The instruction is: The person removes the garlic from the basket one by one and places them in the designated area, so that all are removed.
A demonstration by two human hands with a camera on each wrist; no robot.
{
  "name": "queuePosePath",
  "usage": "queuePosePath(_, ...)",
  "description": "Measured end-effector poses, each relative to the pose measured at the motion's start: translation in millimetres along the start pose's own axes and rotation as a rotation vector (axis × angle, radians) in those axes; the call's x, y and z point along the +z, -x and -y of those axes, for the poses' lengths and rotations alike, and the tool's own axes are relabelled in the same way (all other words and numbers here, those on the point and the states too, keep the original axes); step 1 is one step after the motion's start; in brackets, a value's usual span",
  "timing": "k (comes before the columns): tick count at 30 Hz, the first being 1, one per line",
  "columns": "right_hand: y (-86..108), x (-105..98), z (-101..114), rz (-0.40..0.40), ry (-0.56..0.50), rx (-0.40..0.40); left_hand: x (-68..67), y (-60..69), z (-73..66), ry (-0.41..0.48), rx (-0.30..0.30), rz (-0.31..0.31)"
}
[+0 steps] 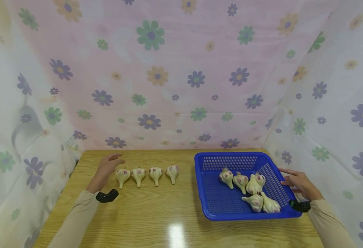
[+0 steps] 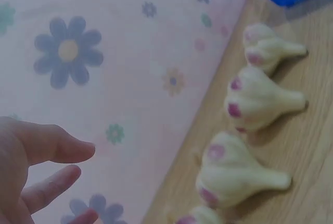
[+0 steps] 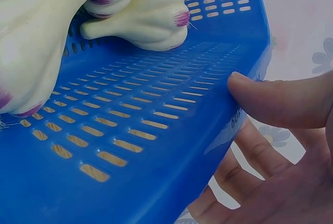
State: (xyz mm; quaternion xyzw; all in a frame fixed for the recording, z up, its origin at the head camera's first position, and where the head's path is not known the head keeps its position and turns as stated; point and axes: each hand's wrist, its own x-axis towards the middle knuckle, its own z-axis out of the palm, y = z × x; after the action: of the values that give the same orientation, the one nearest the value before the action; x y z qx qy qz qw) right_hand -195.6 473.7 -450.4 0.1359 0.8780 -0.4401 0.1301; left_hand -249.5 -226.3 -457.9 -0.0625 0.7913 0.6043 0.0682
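While left hand (image 1: pixel 107 168), right hand (image 1: pixel 302 182) spread loosely, four garlics (image 1: pixel 155 173) beside basket (image 1: pixel 220 199), six inside.

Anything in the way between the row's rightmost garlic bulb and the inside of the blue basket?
The left wall of the blue basket stands between the row's rightmost garlic bulb and the basket's floor; nothing else visible does.

left sleeve (image 1: pixel 79 215): beige | right sleeve (image 1: pixel 330 224): beige | left wrist unit (image 1: pixel 107 196): black, bent | right wrist unit (image 1: pixel 299 206): black
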Motion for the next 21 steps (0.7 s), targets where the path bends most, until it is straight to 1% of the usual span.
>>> queuePosePath(4, 1.3, -0.9, 0.0, -0.002, 0.004, -0.003, 12.5, 0.0, -15.3, 0.014, -0.002, 0.034)
queuePosePath(6, 1.8, -1.0, 0.4, 0.002, -0.001, -0.006, 20.3, 0.6, -21.4, 0.014, 0.001, 0.067)
queuePosePath(10, 2.4, -1.3, 0.6, 0.009, -0.003, -0.012, 39.2, 3.1, -30.1, 0.035, 0.039, 0.108)
queuePosePath(11, 2.5, -1.4, 0.4, 0.008, -0.003, -0.012, 44.6, 3.7, -32.0, 0.038, 0.056, 0.122)
queuePosePath(14, 2.4, -1.5, -0.1, 0.004, 0.004, -0.012, 61.4, 5.1, -38.5, 0.068, 0.080, 0.154)
queuePosePath(18, 1.0, -0.9, 0.1, 0.009, 0.003, -0.012, 81.3, 6.2, -48.2, 0.092, 0.108, 0.204)
queuePosePath(21, 0.1, 0.0, -0.2, 0.010, 0.002, -0.001, 93.8, 6.8, -55.4, 0.099, 0.145, 0.252)
